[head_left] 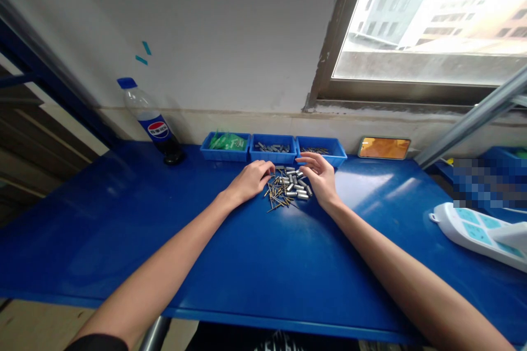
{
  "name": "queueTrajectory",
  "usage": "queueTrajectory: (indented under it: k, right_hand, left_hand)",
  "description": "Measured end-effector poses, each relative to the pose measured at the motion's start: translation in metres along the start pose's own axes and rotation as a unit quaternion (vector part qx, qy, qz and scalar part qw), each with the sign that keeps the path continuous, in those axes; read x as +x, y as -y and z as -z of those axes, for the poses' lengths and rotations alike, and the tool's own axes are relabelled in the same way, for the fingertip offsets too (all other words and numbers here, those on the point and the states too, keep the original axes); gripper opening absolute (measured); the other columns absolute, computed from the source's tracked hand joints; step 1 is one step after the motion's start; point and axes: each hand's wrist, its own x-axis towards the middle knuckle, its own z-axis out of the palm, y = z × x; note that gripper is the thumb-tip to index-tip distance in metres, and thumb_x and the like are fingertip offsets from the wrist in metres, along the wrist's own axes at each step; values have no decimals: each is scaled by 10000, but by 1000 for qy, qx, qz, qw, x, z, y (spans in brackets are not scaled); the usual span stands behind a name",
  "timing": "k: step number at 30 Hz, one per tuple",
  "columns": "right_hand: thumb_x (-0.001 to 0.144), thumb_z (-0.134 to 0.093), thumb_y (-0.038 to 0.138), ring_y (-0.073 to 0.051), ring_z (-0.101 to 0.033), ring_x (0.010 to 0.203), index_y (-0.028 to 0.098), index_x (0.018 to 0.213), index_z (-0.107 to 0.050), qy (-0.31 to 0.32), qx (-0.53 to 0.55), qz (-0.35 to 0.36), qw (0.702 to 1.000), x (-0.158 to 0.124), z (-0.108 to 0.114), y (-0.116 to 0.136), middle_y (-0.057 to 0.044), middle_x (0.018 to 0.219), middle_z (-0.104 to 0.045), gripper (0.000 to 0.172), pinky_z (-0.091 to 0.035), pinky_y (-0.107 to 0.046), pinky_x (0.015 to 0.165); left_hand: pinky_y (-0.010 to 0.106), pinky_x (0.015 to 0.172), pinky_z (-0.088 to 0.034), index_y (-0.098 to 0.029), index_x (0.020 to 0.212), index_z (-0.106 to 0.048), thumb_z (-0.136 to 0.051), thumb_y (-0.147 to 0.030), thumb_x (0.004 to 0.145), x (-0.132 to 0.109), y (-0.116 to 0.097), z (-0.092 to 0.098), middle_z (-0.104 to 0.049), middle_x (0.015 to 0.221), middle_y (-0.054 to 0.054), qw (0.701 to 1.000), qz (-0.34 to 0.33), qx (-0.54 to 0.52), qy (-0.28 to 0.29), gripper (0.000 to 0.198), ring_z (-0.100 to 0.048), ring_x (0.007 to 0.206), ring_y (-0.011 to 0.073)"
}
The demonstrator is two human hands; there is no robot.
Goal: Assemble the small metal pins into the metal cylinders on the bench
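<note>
On the blue table (230, 263) lies a mixed pile of small metal parts: thin brass-coloured screw-like pins (276, 197) to the left and short silver cylinders (302, 196) to the right. My left hand (250, 180) rests at the pile's left edge with fingers bent and thumb close to the fingertips; anything between them is too small to make out. At the right edge, my right hand (321, 176) holds its fingers stretched and apart from the thumb, over the silver cylinders.
Behind the pile stand three blue bins: the left bin (224, 157) holds a green plastic bag, the middle bin (272, 157) silver parts, the right bin (340, 156) thin pins. A cola bottle (158, 129), a phone (384, 148) and a power strip (465, 236) stand around.
</note>
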Motion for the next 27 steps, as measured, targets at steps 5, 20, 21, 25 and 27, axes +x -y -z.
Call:
queueTrajectory:
  k: [5,20,21,25,27]
  right_hand:
    - [778,-670,254,-235,-722,926,218,1102,-698,8,-2,-8,1000,0,0,3,-70,1020,-780,328,-559,-356,778]
    - [857,-743,376,-213,-681,798,240,975,-820,150,-99,74,981,-8,-7,16,-49,857,-777,196,-515,-345,720]
    - [853,-749,376,-210,-675,782,238,960,-824,151,-95,70,981,-8,-7,16,-48,846,-778,190,-508,-342,708]
    - [851,-734,356,-208,-667,773,230,962,-820,80,-92,70,990,-4,-4,9,-55,894,-796,188,-502,-346,711]
    - [850,-708,328,-209,-671,799,225,1053,-800,12,-81,62,995,-2,-3,5,-68,1008,-800,246,-517,-351,725]
  left_hand:
    - [308,820,-530,-189,1048,-616,-570,-81,937,0,1,-3,-669,962,58,1000,-10,-16,-17,161,-658,877,188]
    - [258,830,-533,-209,1045,-572,-630,-179,957,-1,-23,4,-689,955,6,990,-57,-98,-84,109,-685,880,146]
    - [259,831,-533,-209,1034,-574,-630,-186,958,-1,-23,4,-690,953,5,990,-58,-97,-85,98,-685,881,147]
    - [309,885,-540,-216,1096,-593,-680,-210,919,-1,-18,5,-710,1025,26,994,-35,-58,-87,197,-693,944,182]
    - [346,902,-542,-215,1115,-613,-717,-203,876,-1,-12,6,-721,1041,41,997,-15,-19,-71,261,-691,975,213]
